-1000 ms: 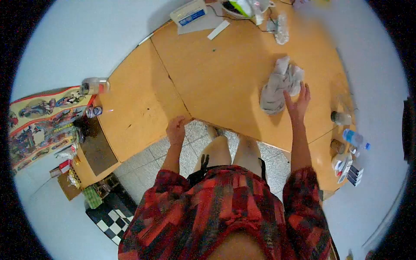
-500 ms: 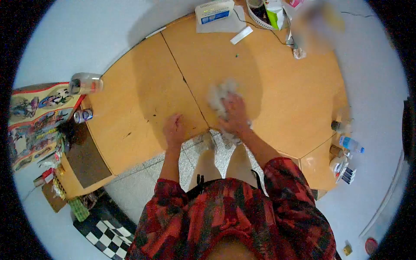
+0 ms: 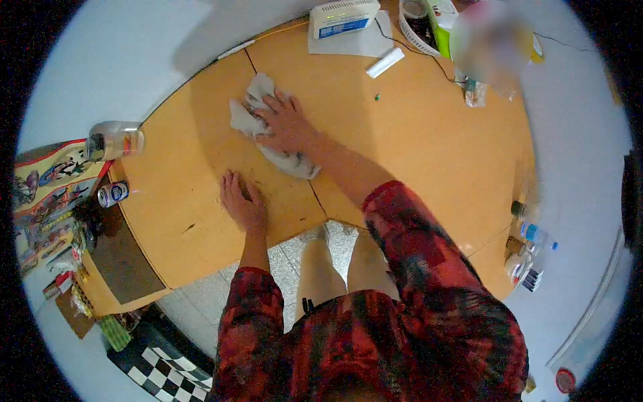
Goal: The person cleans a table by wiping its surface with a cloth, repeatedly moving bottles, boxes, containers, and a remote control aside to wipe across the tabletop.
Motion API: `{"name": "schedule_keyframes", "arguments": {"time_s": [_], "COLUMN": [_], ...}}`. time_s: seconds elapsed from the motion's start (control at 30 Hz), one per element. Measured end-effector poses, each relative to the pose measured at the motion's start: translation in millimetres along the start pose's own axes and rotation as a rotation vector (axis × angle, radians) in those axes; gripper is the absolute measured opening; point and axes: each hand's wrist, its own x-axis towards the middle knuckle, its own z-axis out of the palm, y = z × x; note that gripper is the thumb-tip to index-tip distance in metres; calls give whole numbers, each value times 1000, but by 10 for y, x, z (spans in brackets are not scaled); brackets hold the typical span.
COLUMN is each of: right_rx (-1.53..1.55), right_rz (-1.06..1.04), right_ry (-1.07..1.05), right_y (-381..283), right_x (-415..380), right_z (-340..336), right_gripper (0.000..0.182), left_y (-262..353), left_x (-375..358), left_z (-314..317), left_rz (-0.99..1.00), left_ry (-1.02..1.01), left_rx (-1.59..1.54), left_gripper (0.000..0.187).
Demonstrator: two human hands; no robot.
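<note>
A crumpled whitish cloth lies across the seam in the wooden tabletop. Over its upper part is my right hand, which grips and presses it against the wood with bent fingers. My left hand rests palm down near the table's front edge, fingers stretched out, holding nothing. Small dark marks lie on the wood around it. A tiny green bit sits farther back to the right.
At the back stand a white router and a white basket, with a white strip in front. On the left are a clear jar and a can. Bottles line the right edge.
My right hand has swept the cloth left and away from me, across the seam. The left hand has shifted slightly left, and its fingers are now stretched out. The view has shifted a little.
</note>
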Motion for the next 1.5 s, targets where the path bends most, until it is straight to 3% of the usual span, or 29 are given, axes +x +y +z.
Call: {"name": "schedule_keyframes", "arguments": {"time_s": [0.03,0.1,0.2,0.27,0.37,0.4,0.43,0.5,0.57,0.63,0.67,0.73,0.8,0.87,0.93,0.97,1.03,1.17,1.2,1.27,1.4,1.43,1.5], "right_rx": [2,322,-186,-377,-390,-409,-414,-437,-449,-335,-342,-118,-157,-338,-547,-547,-449,-239,-249,58,-140,-187,-184], "right_rz": [-4,36,172,257,261,110,110,313,276,475,478,549,517,418,145,144,422,412,531,896,786,458,359], "right_ry": [-5,-150,107,-42,-140,36,45,-152,-63,-133,-121,274,514,550,615,613,386,405,345,298,40,211,449], "right_y": [50,357,1229,1409,1955,2132,2137,2110,2002,1823,1742,1642,1719,1821,2159,2207,2270,3138,3176,3230,3894,3974,3856], "right_x": [78,158,29,-55,-249,-358,-356,-438,-586,-649,-700,-809,-775,-576,-335,-214,17,151,170,89,-136,-213,-288], "right_z": [-93,-412,-945,-1466,-1410,-1298,-1334,-1356,-1440,-1644,-1802,-2202,-2714,-3229,-3445,-3507,-3572,-3505,-3493,-3465,-3295,-3284,-3284], "right_gripper": [60,49,37,30,27,27,27,27,26,22,22,19,20,21,23,23,27,28,27,27,24,21,20], "left_y": [-23,-40,-123,-61,-30,-30,-32,-54,-102,-124,-123,-125,-134,-154,-165,-173,-152,-120,-100,-71,-126,-167,-244], "left_x": [6,30,1,11,0,17,18,-12,5,9,1,30,24,10,6,3,0,12,12,3,-22,-25,-28], "left_z": [14,72,156,108,93,101,109,128,163,187,193,185,171,177,192,194,180,169,160,138,177,224,307], "left_rz": [-6,-3,-12,-26,-32,-29,-23,-25,10,48,25,7,110,95,72,71,70,87,83,72,87,83,71], "left_ry": [0,33,51,47,48,55,61,59,89,122,114,112,131,116,105,89,73,115,114,100,114,113,152], "left_rx": [1,-3,-63,-70,-63,-55,-60,-33,-74,-118,-107,-100,-21,-13,2,9,19,-9,-9,3,-6,-4,-115], "left_gripper": [38,38,38,38,38,39,39,39,37,36,36,36,37,38,39,39,40,39,39,38,39,39,38]}}
